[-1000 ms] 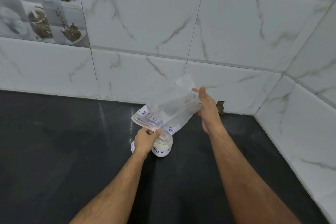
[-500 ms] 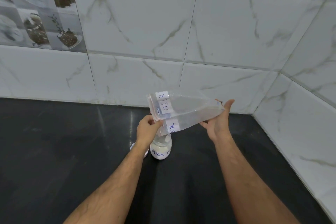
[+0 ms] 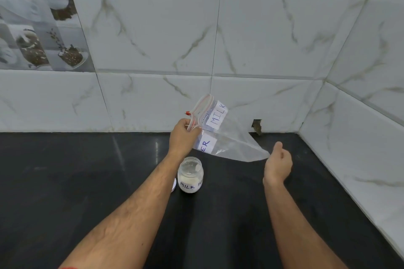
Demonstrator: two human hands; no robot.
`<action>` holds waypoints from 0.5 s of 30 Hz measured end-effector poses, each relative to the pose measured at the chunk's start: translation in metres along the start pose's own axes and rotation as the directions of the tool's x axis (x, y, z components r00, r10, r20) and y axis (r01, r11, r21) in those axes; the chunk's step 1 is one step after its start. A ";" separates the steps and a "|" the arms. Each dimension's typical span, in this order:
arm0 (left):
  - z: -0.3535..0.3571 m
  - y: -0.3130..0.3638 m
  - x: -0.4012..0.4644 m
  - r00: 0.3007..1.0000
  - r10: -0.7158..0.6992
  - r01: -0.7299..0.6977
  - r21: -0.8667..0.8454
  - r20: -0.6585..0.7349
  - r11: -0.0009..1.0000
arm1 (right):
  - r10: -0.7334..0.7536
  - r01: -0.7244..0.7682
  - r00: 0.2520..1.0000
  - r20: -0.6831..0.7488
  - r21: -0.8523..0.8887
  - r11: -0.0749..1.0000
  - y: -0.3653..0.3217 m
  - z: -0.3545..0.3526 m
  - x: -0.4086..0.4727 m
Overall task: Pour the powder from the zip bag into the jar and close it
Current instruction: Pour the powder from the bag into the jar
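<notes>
The left hand (image 3: 184, 135) is clamped on the mouth end of the zip bag (image 3: 225, 137), pinching the red zip strip between thumb and fingers and holding the bag up in the air above and just behind the jar (image 3: 190, 174). The bag looks clear and flat, with no visible heap of powder in it, so the pouring is probably done. The right hand (image 3: 278, 162) sits at the bag's far bottom corner, fingers loosely curled; whether it touches the film or is just clear of it cannot be told from this view. The jar stands upright and open on the dark desk (image 3: 65, 181), with white powder filling its lower part and a handwritten label on its side. A white lid (image 3: 174, 184) peeks out at its left, mostly hidden behind the left forearm. The bag is thin, limp film, nearly weightless now, and will flop and cling; the stiff zip strip is the best place to hold it. The jar seems small and light, smooth-sided, and easy to tip while open, so it would be wise to steady its body with one hand while the other takes the lid by its rim and seats it squarely on the mouth.
</notes>
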State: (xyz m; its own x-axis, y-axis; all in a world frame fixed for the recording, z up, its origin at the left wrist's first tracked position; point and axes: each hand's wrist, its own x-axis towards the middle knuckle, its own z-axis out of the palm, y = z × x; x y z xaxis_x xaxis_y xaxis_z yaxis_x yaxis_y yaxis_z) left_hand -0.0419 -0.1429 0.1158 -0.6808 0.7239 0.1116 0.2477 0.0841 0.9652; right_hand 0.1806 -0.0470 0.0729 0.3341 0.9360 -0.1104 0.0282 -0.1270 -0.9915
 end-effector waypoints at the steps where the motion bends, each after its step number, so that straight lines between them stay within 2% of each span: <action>1: 0.002 0.001 0.000 1.000 0.005 -0.005 0.023 0.005 1.000 | -0.142 0.141 0.990 -0.010 -0.040 0.989 -0.003 -0.001 -0.004; 3: 0.006 0.003 0.000 1.000 0.009 -0.009 0.074 0.000 0.997 | -0.407 0.411 0.911 0.061 -0.089 0.907 -0.010 0.001 -0.013; 5: 0.009 0.005 -0.001 1.000 0.003 -0.003 0.110 0.003 0.994 | -0.554 0.588 0.801 0.228 -0.121 0.800 -0.018 0.008 -0.022; 7: 0.014 0.008 -0.005 1.000 0.010 -0.011 0.139 0.008 0.990 | -0.555 0.672 0.705 0.443 -0.165 0.722 -0.023 0.019 -0.032; 9: 0.018 0.012 -0.009 0.999 0.029 -0.032 0.158 0.017 0.987 | -0.514 0.728 0.639 0.573 -0.234 0.645 -0.023 0.029 -0.040; 12: 0.022 0.017 -0.013 0.998 0.049 -0.054 0.147 0.037 0.988 | -0.484 0.756 0.617 0.621 -0.296 0.585 -0.025 0.037 -0.047; 15: 0.022 0.021 -0.015 0.998 0.055 -0.060 0.142 0.037 0.988 | -0.529 0.797 0.582 0.618 -0.303 0.523 -0.030 0.037 -0.050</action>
State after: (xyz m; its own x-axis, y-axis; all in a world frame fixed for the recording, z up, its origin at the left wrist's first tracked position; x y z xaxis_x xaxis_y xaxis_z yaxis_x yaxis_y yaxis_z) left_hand -0.0113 -0.1375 0.1289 -0.6403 0.7521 0.1558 0.3834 0.1373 0.9133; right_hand 0.1286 -0.0779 0.1052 -0.4026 0.8145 0.4177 0.5663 0.5802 -0.5854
